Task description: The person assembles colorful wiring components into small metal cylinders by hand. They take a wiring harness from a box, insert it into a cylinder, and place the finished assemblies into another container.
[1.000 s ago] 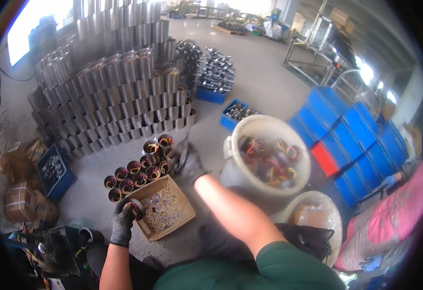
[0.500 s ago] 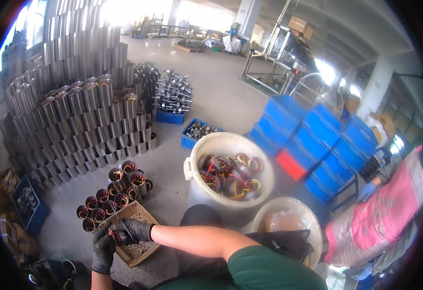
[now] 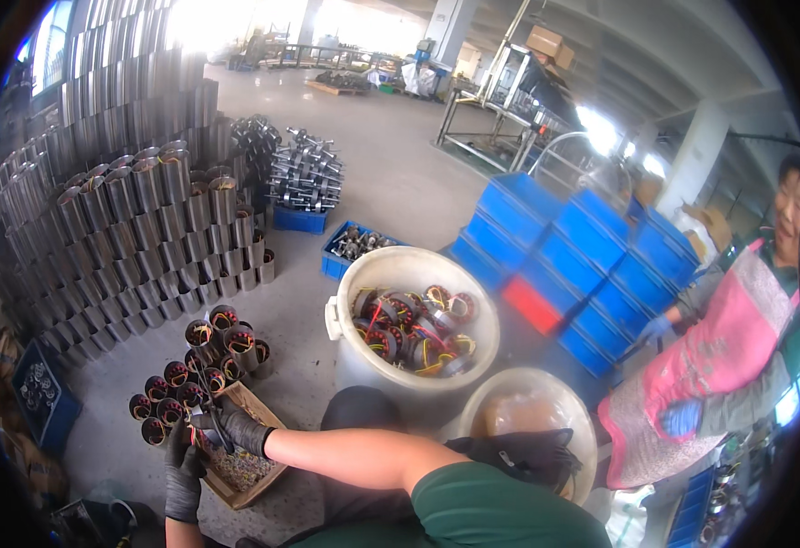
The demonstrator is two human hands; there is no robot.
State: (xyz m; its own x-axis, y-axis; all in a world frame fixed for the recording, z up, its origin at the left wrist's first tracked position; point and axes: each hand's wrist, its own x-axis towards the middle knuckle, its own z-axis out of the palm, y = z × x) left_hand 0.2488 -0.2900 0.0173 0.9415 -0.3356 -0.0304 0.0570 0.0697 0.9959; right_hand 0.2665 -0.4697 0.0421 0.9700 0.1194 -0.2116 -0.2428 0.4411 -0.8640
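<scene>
My left hand (image 3: 182, 477), in a dark grey glove, is closed at the left edge of a wooden box (image 3: 252, 486) full of small multicoloured clippings. What its fingers hold is mostly hidden. My right hand (image 3: 240, 429), gloved alike, reaches over the box from the right. Its fingers are wrapped round a slim dark tool (image 3: 220, 422) whose kind I cannot make out. Just beyond the box stand several short metal cylinders (image 3: 170, 411) with red-and-black wound cores and coloured wires inside.
Stacked steel tubes (image 3: 126, 242) rise at the left. A white tub (image 3: 335, 320) of wound cores stands ahead, a second tub (image 3: 585, 438) nearer. Blue crates (image 3: 583, 260) are piled at the right, beside a person in a pink apron (image 3: 683, 388). Shafts in blue bins (image 3: 304, 219) stand farther off.
The wound core seen between my hands is now largely hidden. My hands have shifted slightly left in the picture, as has the whole scene. The person at right shows more fully.
</scene>
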